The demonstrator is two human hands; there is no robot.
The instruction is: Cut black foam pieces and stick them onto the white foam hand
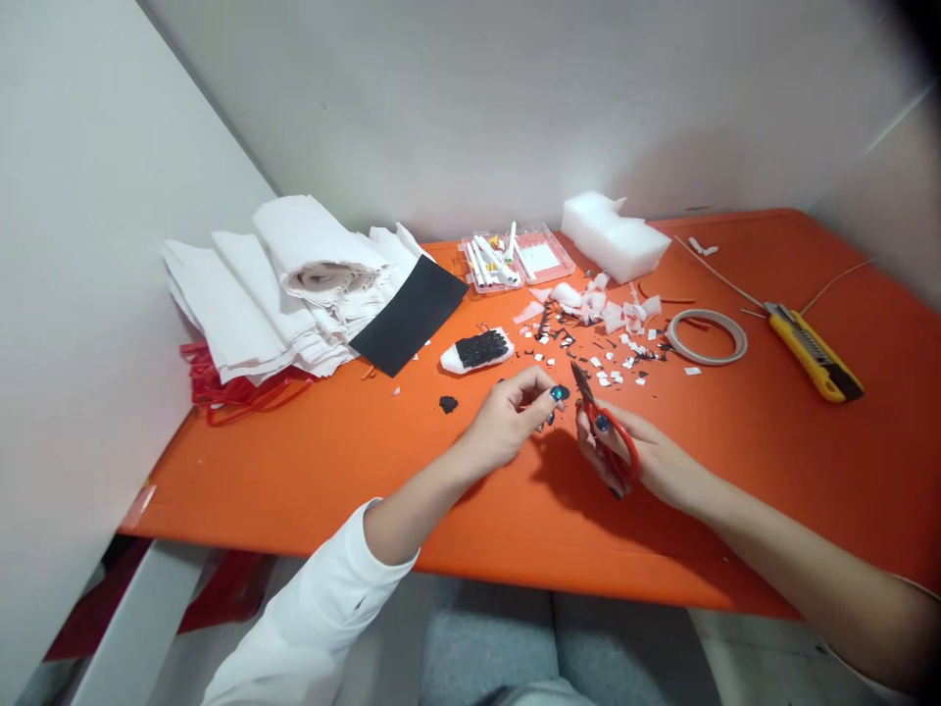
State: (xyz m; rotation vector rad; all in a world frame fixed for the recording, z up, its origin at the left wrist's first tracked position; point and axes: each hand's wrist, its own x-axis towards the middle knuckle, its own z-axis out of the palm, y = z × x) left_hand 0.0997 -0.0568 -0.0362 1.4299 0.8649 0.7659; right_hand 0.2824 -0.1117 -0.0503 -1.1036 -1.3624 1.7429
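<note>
Between the thumb and finger of my left hand [506, 417] is a small black piece [565, 391], its outline partly hidden by the fingertips. My right hand [639, 451] holds red-handled scissors [624, 451], fingers through the loops. The scissor blades [580, 380] point up and away, just right of the black piece and apart from it. Beyond my left hand lies a white foam shape [454, 363], its middle covered with overlapping black pieces [481, 347]. A loose black scrap [448, 403] rests on the table left of my left hand.
Black and white scraps [607, 378] lie strewn beyond my hands. A tape roll [707, 337] and yellow box cutter [813, 351] are at right. Behind stand a white foam block [614, 238] and a case of markers [507, 260]. Black sheet [410, 316] and white folded material [250, 304] lie left.
</note>
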